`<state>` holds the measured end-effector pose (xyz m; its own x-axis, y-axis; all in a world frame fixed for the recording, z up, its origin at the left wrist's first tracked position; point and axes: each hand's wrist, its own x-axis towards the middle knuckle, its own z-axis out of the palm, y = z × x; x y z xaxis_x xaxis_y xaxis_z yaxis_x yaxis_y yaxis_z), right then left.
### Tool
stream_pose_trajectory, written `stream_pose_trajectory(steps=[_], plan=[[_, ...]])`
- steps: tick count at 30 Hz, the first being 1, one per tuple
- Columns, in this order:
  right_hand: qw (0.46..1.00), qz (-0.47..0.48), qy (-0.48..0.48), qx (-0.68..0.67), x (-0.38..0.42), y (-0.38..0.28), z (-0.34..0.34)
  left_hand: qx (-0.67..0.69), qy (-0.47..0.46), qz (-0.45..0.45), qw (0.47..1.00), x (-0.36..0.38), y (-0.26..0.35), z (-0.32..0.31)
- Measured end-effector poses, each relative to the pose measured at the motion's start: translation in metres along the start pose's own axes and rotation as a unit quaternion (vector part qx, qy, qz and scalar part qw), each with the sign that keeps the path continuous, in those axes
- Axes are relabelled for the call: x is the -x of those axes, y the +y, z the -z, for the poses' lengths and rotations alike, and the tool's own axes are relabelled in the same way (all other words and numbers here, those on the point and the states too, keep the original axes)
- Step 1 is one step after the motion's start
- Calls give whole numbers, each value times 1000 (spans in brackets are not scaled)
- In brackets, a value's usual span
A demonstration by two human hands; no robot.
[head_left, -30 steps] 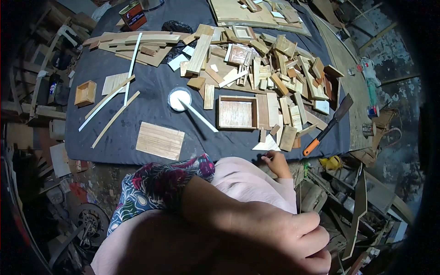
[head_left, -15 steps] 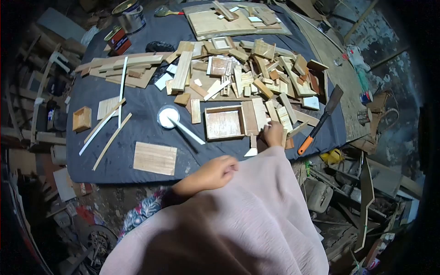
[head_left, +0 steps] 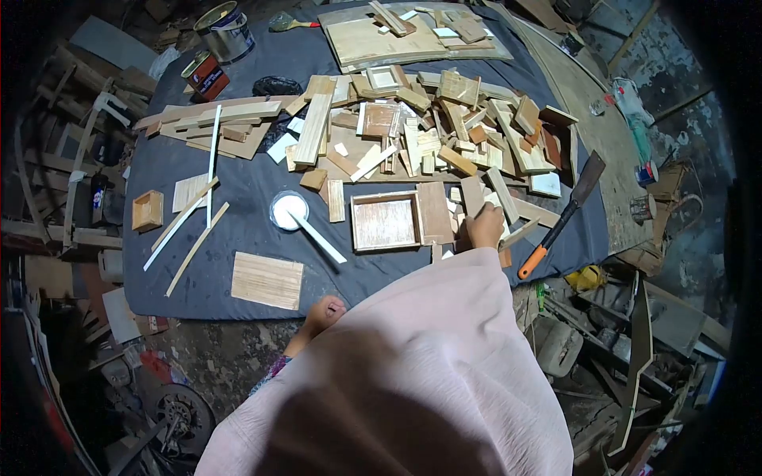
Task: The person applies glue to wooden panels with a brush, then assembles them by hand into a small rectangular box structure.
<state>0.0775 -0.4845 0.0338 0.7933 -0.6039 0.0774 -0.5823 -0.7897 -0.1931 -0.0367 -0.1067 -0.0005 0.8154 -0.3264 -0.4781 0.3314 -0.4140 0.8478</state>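
Note:
My right hand (head_left: 485, 227) reaches into the wood scraps right of the open box, its fingers curled on a flat light wooden piece (head_left: 472, 194). The fingertips are partly hidden. Left of it, a brown wooden board (head_left: 434, 213) lies against a shallow open wooden box (head_left: 355, 222) with a whitish inside. My left hand (head_left: 325, 312) is closed at the table's front edge, with nothing visible in it. Nearest to it is a flat rectangular wooden panel (head_left: 267, 280). A tub of white glue (head_left: 286, 208) stands behind, with a white stick (head_left: 323, 241) leaning out of it.
A saw with an orange handle (head_left: 533, 260) lies at the right. Wood offcuts (head_left: 456, 163) are heaped across the middle. Thin strips (head_left: 198, 250) and a small wooden box (head_left: 148, 211) lie left. Cans (head_left: 225, 36), a brush (head_left: 292, 22) and a plywood sheet (head_left: 373, 47) are at the back.
My left hand has moved left and down to the table edge. My right hand has shifted slightly right; the light piece beside the brown board has left its spot, exposing small scraps.

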Motion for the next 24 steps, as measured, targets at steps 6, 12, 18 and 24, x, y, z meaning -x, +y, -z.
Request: stream_pose_trajectory(steps=[6, 12, 18, 24], plan=[[984, 180, -2, 13, 6, -17, -5, 40, 70, 19, 997, -15, 5, -17], [985, 144, -42, -80, 30, -24, -28, -35, 51, -1, 998, -38, 12, -19], [992, -41, 109, -45, 51, 40, 24, -50, 86, -24, 995, -43, 9, -24], [966, 90, 139, -198, 49, 87, -14, -18, 82, 2, 997, -46, 4, -34]])
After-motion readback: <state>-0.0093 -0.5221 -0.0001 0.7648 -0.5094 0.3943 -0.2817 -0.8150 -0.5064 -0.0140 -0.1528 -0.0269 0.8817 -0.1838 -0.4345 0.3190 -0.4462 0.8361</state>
